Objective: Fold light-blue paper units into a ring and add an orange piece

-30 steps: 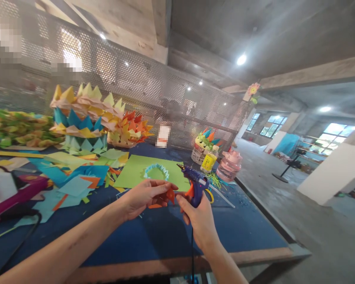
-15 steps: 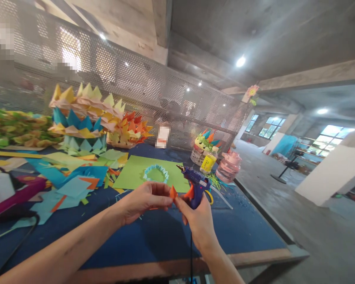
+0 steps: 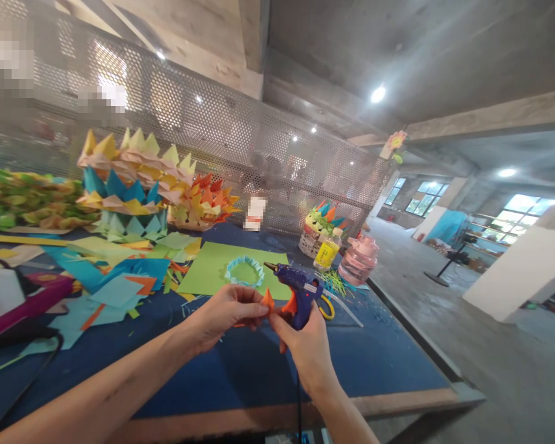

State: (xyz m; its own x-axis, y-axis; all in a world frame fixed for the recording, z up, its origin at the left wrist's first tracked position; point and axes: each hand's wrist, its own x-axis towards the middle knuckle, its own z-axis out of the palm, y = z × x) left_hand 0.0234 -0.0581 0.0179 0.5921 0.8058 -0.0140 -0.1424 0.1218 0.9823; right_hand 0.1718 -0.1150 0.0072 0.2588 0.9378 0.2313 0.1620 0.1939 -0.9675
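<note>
My left hand [image 3: 224,314] is closed in a pinch on a small folded orange paper piece [image 3: 267,300], held above the blue table [image 3: 240,370]. My right hand [image 3: 305,348] grips a blue hot glue gun [image 3: 296,288] with an orange trigger. Its nozzle points up and to the left, and its black cord hangs down past my wrist. The two hands meet at the orange piece. Just behind them a light blue paper ring [image 3: 245,271] lies on a green sheet [image 3: 213,271].
Stacked spiky paper crowns [image 3: 129,185] and paper scraps [image 3: 115,277] cover the table's left. A magenta tool [image 3: 23,305] lies at the far left. A yellow-labelled bottle [image 3: 327,251], a pink jar [image 3: 358,259] and a basket [image 3: 317,231] stand at the back right. A perforated metal screen runs behind.
The glue gun has shifted a little to the left and its nozzle has dropped towards the green sheet. The orange piece is now pinched upright between both hands.
</note>
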